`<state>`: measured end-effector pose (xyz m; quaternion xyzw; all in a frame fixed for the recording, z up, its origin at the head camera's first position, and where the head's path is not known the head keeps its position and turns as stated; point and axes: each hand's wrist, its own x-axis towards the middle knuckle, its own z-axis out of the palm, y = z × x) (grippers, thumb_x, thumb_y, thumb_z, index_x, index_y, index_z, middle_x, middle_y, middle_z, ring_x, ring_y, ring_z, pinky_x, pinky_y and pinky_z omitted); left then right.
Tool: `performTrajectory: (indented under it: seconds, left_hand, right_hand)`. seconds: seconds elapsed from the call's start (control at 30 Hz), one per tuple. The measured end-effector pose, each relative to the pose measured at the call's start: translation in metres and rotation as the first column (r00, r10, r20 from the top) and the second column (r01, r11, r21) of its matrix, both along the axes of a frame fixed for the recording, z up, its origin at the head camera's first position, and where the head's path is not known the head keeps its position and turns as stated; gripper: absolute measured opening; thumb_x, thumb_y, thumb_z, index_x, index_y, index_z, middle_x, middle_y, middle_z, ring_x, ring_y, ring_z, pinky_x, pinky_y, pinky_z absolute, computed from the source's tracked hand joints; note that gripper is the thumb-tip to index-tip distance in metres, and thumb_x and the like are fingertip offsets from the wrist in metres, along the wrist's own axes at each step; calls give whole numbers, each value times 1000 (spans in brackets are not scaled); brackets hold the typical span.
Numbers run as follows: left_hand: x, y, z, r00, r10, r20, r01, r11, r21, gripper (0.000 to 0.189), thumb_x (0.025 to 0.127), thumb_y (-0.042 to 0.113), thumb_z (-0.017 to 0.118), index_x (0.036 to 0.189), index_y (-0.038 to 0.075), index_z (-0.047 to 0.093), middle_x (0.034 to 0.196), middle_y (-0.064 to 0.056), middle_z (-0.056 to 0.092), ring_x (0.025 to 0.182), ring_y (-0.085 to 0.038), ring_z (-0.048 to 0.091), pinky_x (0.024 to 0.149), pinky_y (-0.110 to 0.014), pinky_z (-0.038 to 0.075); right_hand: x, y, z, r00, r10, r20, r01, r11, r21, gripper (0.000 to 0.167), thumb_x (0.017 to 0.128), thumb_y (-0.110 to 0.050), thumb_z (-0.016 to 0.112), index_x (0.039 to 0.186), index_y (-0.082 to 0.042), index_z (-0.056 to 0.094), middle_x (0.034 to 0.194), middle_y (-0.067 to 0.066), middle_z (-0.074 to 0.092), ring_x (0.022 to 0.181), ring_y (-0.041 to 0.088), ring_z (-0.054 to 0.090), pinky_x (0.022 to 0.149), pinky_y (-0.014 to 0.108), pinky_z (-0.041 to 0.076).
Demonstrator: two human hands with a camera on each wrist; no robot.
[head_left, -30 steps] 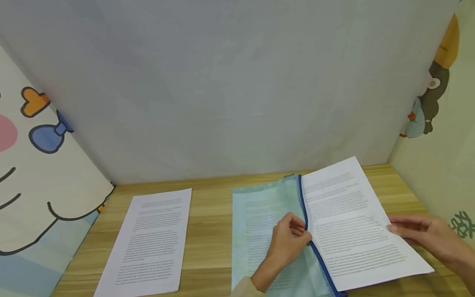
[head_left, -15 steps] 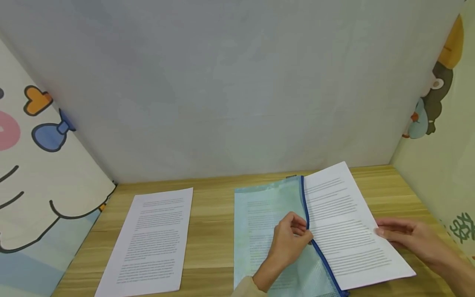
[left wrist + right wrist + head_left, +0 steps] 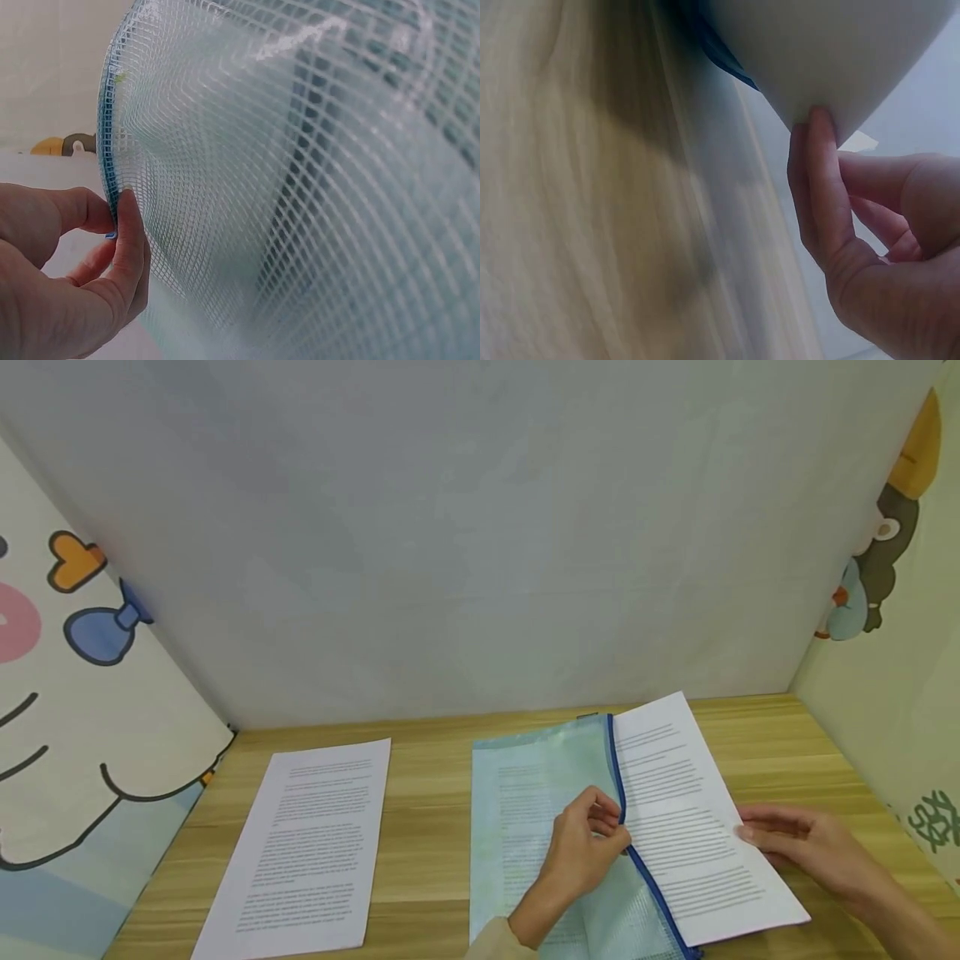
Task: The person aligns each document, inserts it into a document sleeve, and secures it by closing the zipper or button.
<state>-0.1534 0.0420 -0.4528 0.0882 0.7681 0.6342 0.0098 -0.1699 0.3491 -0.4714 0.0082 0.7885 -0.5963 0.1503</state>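
A pale blue-green mesh zipper pouch with a dark blue zipper edge lies on the table, with printed text visible through it. My left hand pinches the zippered edge near its middle; the left wrist view shows thumb and fingertips on the blue zipper. A printed paper juts out of the pouch's right-hand opening, its left part hidden inside. My right hand pinches the paper's right edge between thumb and fingers. In the right wrist view the fingers lie against the paper's underside.
A second printed paper lies flat on the left of the wood-grain table. A grey-white wall rises behind the table, and cartoon-decorated panels flank it.
My right hand has moved left with the paper, so more of it is inside the pouch. The left hand keeps its pinch on the zippered edge.
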Motion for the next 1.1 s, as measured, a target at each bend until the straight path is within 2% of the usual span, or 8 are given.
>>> performTrajectory:
  seconds: [0.13, 0.27, 0.47, 0.77, 1.1]
  left_hand:
    - [0, -2, 0, 1000, -18, -6, 18, 1000, -7, 17, 80, -3, 66, 93, 7, 63, 85, 6, 62, 72, 2, 59, 68, -18, 52]
    - [0, -3, -1, 999, -23, -27, 22, 1000, -21, 17, 80, -4, 65, 93, 7, 63, 85, 7, 61, 71, 2, 59, 68, -17, 52]
    - [0, -4, -1, 1000, -21, -18, 20, 999, -29, 17, 80, -4, 66, 93, 7, 63, 84, 7, 62, 71, 2, 59, 67, -17, 52]
    - [-1, -6, 0, 999, -31, -13, 31, 999, -24, 17, 80, -3, 65, 93, 6, 63, 84, 6, 62, 71, 2, 59, 66, -17, 52]
    - [-1, -7, 1, 999, -36, -23, 36, 999, -20, 16, 80, -4, 66, 93, 6, 64, 84, 6, 62, 71, 2, 59, 67, -17, 53]
  right_hand:
    - [1, -7, 0, 1000, 7, 18, -7, 1000, 16, 49, 97, -18, 73, 133, 13, 59, 111, 1, 75, 94, 8, 71, 80, 29, 61]
    - [3, -14, 0, 1000, 15, 13, -16, 999, 28, 53, 97, -20, 73, 135, 14, 57, 113, 6, 75, 94, 9, 71, 80, 30, 61]
    - [5, -24, 0, 1000, 26, 2, -26, 999, 22, 53, 96, -20, 74, 133, 14, 58, 111, 7, 75, 93, 11, 72, 78, 31, 61]
    - [7, -36, -4, 997, 82, -16, -82, 996, -37, 50, 98, -13, 71, 132, 19, 54, 109, 8, 75, 90, 12, 72, 76, 31, 62]
    - [7, -49, -5, 993, 118, -21, -119, 988, -97, 51, 98, -12, 70, 132, 21, 52, 110, 11, 74, 94, 12, 72, 78, 32, 62]
